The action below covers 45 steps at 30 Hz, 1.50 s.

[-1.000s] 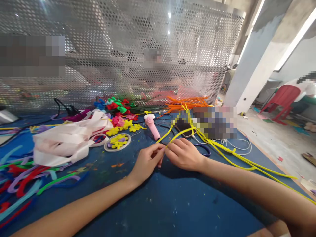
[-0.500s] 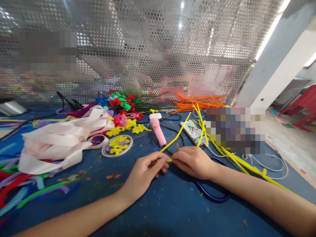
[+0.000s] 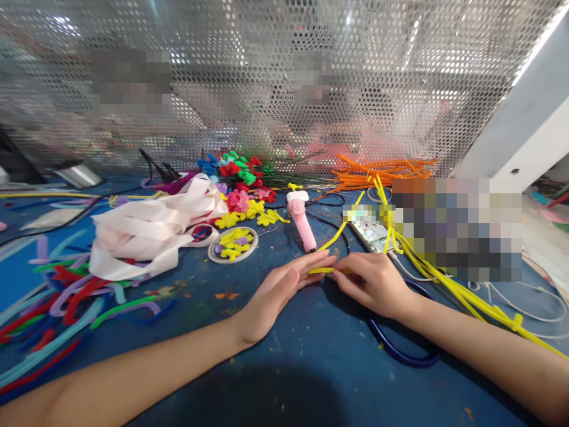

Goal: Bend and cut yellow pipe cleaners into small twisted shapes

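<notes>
A yellow pipe cleaner (image 3: 320, 271) spans the small gap between my two hands, above the blue table. My right hand (image 3: 376, 283) pinches it between thumb and fingertips. My left hand (image 3: 278, 292) has its fingers stretched out and its thumb raised apart; the pipe cleaner's end lies against those fingers. Just beyond my left fingertips is a pink hot glue gun (image 3: 302, 222), its lower tip near my hand. One yellow strand (image 3: 335, 234) runs from behind my hands up toward a phone (image 3: 371, 231).
A round lid (image 3: 255, 252) holds yellow and purple flowers. Pink ribbon (image 3: 137, 228) is heaped at left, above loose coloured pipe cleaners (image 3: 75, 314). Yellow pipe cleaners (image 3: 440, 281) lie at right, orange ones (image 3: 386, 172) behind. A dark blue loop (image 3: 395, 353) lies under my right wrist.
My left hand has loosened from its pinch, fingers now straight and thumb lifted off the pipe cleaner. My right hand keeps its pinch. The whole view has shifted to the left.
</notes>
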Motion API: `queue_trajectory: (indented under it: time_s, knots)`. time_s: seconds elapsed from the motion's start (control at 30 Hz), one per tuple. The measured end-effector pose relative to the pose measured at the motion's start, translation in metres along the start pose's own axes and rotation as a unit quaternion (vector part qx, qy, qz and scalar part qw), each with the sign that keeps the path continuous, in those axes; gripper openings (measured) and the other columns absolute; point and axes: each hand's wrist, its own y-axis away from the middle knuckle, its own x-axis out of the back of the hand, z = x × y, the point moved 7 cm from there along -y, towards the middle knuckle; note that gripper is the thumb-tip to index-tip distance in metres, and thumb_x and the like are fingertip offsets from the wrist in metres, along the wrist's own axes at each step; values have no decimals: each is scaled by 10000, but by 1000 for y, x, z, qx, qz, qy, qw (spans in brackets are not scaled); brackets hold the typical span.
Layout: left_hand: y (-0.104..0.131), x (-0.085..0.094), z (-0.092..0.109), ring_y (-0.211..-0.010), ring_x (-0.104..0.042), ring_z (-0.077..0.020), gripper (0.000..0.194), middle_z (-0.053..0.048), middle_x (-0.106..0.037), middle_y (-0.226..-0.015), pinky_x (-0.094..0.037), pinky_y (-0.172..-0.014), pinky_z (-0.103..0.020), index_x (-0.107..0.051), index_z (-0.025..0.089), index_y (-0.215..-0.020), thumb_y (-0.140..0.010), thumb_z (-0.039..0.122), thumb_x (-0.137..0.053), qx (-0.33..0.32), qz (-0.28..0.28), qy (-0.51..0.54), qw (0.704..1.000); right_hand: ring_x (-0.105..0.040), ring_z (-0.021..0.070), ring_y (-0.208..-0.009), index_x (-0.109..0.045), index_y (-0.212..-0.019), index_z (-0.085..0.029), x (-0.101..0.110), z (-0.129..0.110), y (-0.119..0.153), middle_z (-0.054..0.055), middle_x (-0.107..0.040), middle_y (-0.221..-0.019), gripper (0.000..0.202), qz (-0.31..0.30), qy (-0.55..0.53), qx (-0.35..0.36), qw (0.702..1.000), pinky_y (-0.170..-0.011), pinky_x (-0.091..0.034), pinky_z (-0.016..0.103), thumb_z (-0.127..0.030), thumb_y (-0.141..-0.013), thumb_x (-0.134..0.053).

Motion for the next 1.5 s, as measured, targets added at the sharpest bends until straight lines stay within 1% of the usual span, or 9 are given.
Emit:
queue_trajectory:
  time_s: [0.3, 0.47, 0.57, 0.63, 0.7, 0.83, 1.07, 1.3, 1.5]
  knots:
    - [3, -7, -2, -1354, -277, -286, 621, -81, -349, -1458, -217, -1123, -447, -418, 228, -1362, -843, 567, -437, 20, -61, -24, 998, -460, 77, -464, -546, -688, -174, 0, 2, 2, -12, -548, -542, 230, 25, 71, -27, 997, -485, -313, 195, -256, -879, -448]
    - [12, -19, 6, -1393, -138, -290, 773, -49, -154, -1525, -124, -1137, -461, -228, 250, -1439, -799, 625, -444, 19, -150, -144, 978, -491, 87, -456, -499, -610, -177, 4, -3, 3, -7, -545, -505, 266, 48, 146, -12, 988, -477, -289, 210, -237, -865, -448]
    - [16, -22, 6, -1395, -114, -307, 808, -50, -148, -1524, -80, -1130, -486, -235, 256, -1437, -765, 592, -532, 9, -171, -224, 959, -493, 87, -449, -504, -600, -174, 5, -4, 2, -9, -543, -494, 268, 57, 168, 2, 984, -473, -277, 217, -230, -859, -462]
    - [13, -20, 5, -1384, -181, -298, 763, -67, -209, -1512, -136, -1128, -471, -267, 257, -1430, -781, 520, -570, 1, -141, -216, 966, -495, 88, -460, -518, -612, -172, 4, -4, 1, -8, -555, -509, 267, 57, 170, 9, 984, -481, -284, 221, -226, -867, -460]
    - [8, -12, 3, -1316, -354, -274, 636, -93, -361, -1450, -282, -1091, -424, -361, 249, -1388, -815, 429, -573, 6, -63, -179, 982, -511, 96, -501, -542, -646, -170, 2, -5, 1, 2, -578, -546, 264, 53, 164, 23, 985, -504, -303, 225, -231, -886, -452]
    - [-1, 6, -3, -932, -632, -211, 291, -69, -679, -1022, -504, -823, -307, -628, 197, -1055, -806, 345, -603, 52, 75, -199, 976, -505, 108, -536, -571, -674, -161, -1, -11, 1, 17, -588, -575, 299, 42, 168, 70, 982, -521, -305, 240, -294, -914, -453]
    - [-4, 5, 5, -729, -622, -163, 145, -34, -688, -788, -490, -684, -249, -690, 164, -800, -740, 294, -665, 50, 87, -239, 966, -487, 110, -529, -575, -665, -160, -6, -19, 3, 2, -568, -567, 324, 15, 187, 123, 974, -515, -293, 255, -309, -921, -444]
    - [-2, 23, 3, -629, -584, -110, 152, 10, -627, -696, -456, -622, -214, -603, 164, -810, -747, 283, -675, 36, 165, -185, 968, -547, 122, -628, -595, -825, -156, -3, -6, 1, 16, -607, -675, 227, 18, 108, 48, 993, -591, -369, 236, -321, -918, -468]
    - [1, 31, 3, -612, -531, -80, 115, 24, -575, -702, -419, -582, -190, -569, 170, -829, -785, 252, -637, 6, 205, -144, 968, -550, 121, -651, -593, -877, -160, 0, -4, 0, 20, -617, -723, 183, 24, 79, 34, 996, -616, -391, 229, -286, -921, -469]
